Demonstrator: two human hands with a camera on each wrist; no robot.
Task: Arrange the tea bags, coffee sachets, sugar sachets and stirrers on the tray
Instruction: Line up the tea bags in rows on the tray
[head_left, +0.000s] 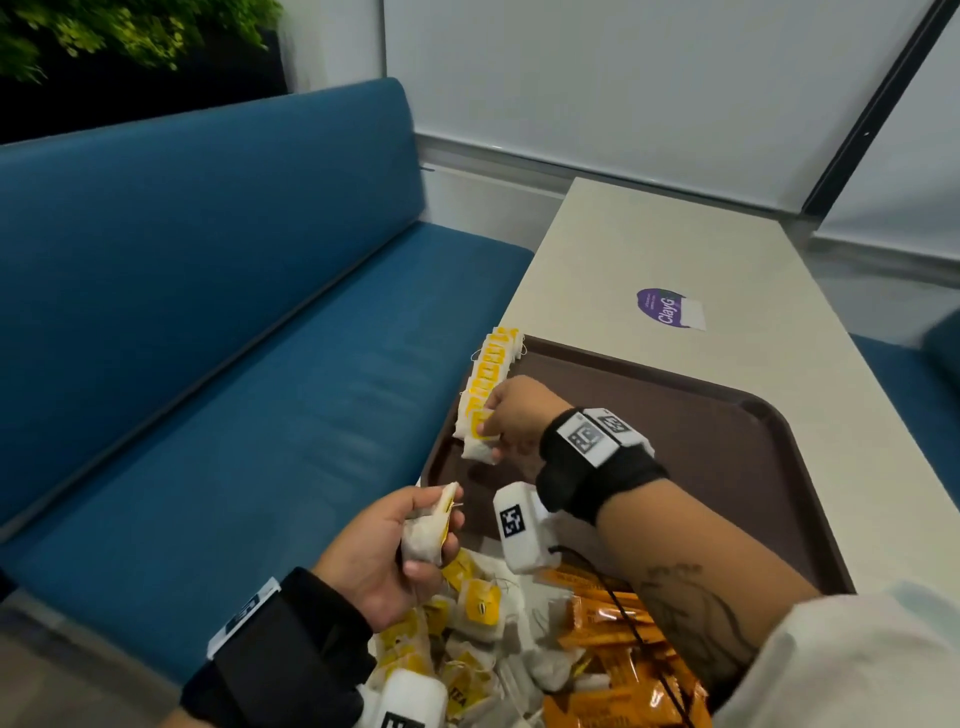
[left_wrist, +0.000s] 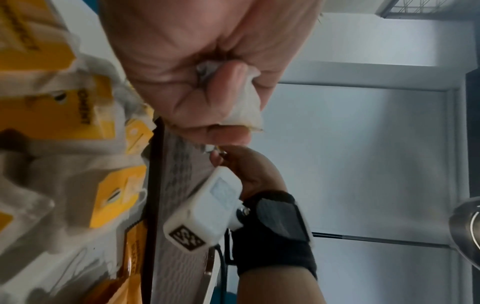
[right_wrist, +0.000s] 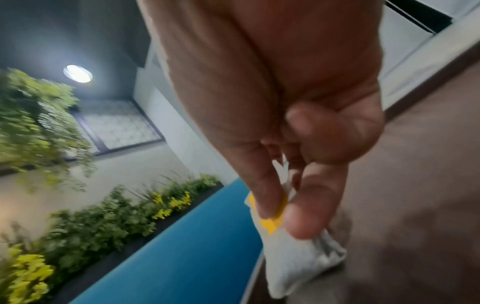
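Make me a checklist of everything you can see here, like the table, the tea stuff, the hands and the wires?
Surface: beige table carrying a brown tray.
Job's things: row of tea bags along the tray's left edge; loose tea bag pile and orange sachets at the near end. Stirrers: nothing seen.
Clutter: purple sticker on the table.
Grippers: left hand grips a bunch of tea bags; right hand pinches one tea bag at the row's near end.
Cables: black cable trailing over the sachets.
Surroundings: blue bench, green plants.
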